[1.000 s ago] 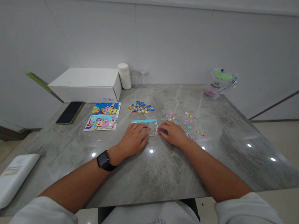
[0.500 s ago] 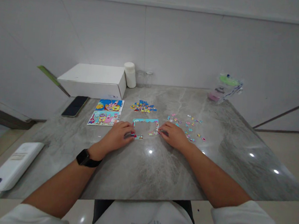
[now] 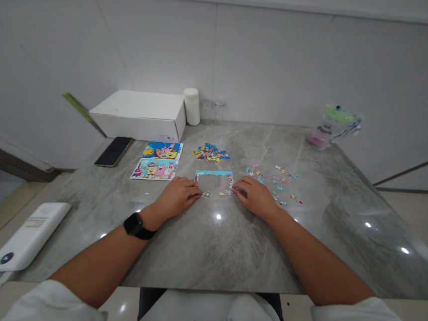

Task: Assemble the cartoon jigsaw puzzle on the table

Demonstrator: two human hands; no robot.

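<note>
A partly joined jigsaw puzzle border (image 3: 215, 173) lies on the grey table, with blue along its far edge. At its near left corner my left hand (image 3: 181, 195) is closed, fingertips on a short strip of puzzle pieces (image 3: 206, 195) and covering most of it. My right hand (image 3: 254, 194) has its thumb and fingers pinched at the border's near right corner, beside another short joined strip (image 3: 225, 193). A gap separates the two near strips. Loose pale puzzle pieces (image 3: 279, 188) are scattered right of my right hand. Behind the border sits a pile of blue and yellow pieces (image 3: 211, 153).
Left of the puzzle lie a cartoon picture sheet (image 3: 157, 161) and a phone (image 3: 114, 152). A white box (image 3: 139, 114), a white bottle (image 3: 192, 107) and two clear glasses (image 3: 218, 113) stand behind. A plastic bag (image 3: 331, 128) is back right; a white power bank (image 3: 29, 237) is front left.
The view has shifted slightly, so the table things appear farther right. My left fingertips have slid a little over the near left strip and hide more of it. My right hand stays at its corner.
</note>
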